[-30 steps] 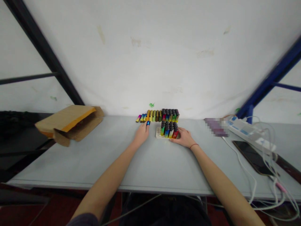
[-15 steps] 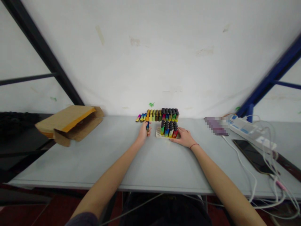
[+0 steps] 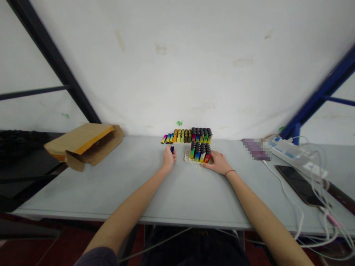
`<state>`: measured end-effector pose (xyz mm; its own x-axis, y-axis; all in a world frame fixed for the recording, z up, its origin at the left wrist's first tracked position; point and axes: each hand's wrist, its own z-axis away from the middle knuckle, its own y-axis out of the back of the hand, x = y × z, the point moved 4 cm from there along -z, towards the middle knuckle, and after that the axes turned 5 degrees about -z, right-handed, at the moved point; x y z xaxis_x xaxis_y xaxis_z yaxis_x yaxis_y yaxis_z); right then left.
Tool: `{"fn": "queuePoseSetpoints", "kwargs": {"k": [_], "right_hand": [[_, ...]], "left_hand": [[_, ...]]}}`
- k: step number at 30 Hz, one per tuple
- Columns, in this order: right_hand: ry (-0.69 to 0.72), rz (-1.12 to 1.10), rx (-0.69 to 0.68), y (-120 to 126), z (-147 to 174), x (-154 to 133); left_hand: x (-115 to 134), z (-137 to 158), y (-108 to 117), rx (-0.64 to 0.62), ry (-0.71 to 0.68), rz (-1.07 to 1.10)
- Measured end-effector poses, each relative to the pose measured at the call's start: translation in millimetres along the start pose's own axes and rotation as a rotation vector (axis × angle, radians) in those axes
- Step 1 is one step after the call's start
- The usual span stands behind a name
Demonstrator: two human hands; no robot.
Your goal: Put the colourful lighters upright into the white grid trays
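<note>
My left hand [image 3: 169, 159] is closed around a blue lighter [image 3: 172, 149], of which only the top end shows; it is just above the table, left of a pale tray [image 3: 188, 157]. Several colourful lighters [image 3: 200, 152] with black tops stand in rows in this tray, and its left end has bare holes. My right hand [image 3: 220, 162] grips the tray's right side, thumb along the front edge and fingers beside the red lighters. Behind, against the wall, stand more black-topped lighters [image 3: 202, 135] and yellow and olive lighters [image 3: 182, 135]. A few loose lighters [image 3: 167, 138] lie to their left.
An opened cardboard box [image 3: 83, 144] lies at the left on the grey table [image 3: 133, 184]. To the right are a blurred purple item [image 3: 255, 149], a white power strip [image 3: 294, 155], a dark phone [image 3: 299, 184] and tangled white cables [image 3: 299, 218]. The white wall bounds the back.
My left hand has drawn slightly towards me and turned, so less of the blue lighter shows. My right hand stays at the tray. The view has shifted a little.
</note>
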<state>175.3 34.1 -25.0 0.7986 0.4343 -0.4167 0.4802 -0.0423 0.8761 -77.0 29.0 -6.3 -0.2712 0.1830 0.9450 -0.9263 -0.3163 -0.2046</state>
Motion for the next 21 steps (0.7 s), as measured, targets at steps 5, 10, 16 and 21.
{"fn": "queuePoseSetpoints", "kwargs": {"k": [5,10,16,21], "right_hand": [[0.005,0.011,0.009,-1.1,-0.1,0.7],[0.003,0.016,0.016,-1.8,0.0,1.5],[0.007,0.021,0.001,-0.9,-0.1,0.7],[-0.003,0.014,0.01,-0.1,0.1,-1.0]], "left_hand": [[0.9,0.2,0.7,0.003,-0.006,0.003],[0.1,2.0,-2.3,-0.005,0.013,-0.075],[-1.9,0.6,-3.4,-0.048,-0.024,-0.135],[-0.9,-1.9,-1.0,-0.059,0.008,-0.058]]}}
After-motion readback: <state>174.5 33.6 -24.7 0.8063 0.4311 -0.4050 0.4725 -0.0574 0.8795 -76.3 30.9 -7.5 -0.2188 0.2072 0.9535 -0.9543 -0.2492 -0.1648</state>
